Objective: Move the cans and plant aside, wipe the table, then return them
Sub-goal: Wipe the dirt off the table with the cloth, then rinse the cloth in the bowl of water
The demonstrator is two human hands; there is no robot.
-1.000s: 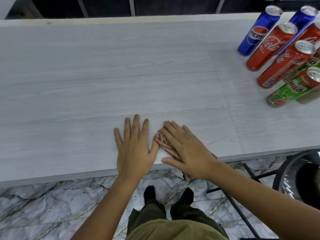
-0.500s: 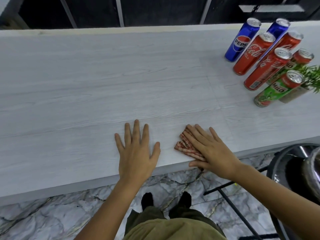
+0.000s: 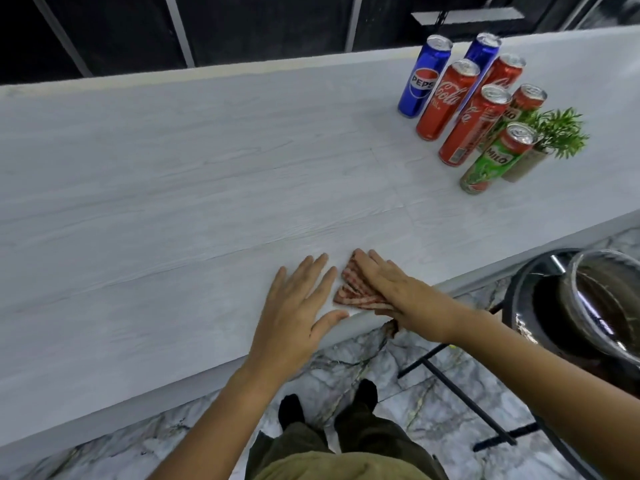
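Note:
Several cans stand grouped at the far right of the white table point(image 3: 173, 188): a blue Pepsi can point(image 3: 424, 76), red Coca-Cola cans point(image 3: 446, 98) and a green Milo can point(image 3: 497, 159). A small potted plant point(image 3: 554, 133) stands just behind the Milo can. My right hand point(image 3: 391, 285) presses flat, fingers straight, on a folded red-and-white striped cloth point(image 3: 353, 292) at the table's near edge. Beside the cloth, my left hand point(image 3: 298, 306) rests flat on the table with fingers spread.
A round black stool with a glossy bowl-like top point(image 3: 588, 306) stands at the right, below the table's edge. Marble floor lies under the table's near edge. Dark panels run behind the far edge.
My right hand has slid the cloth back to the left, closer to my left hand. The camera has tilted, bringing the plant fully into view.

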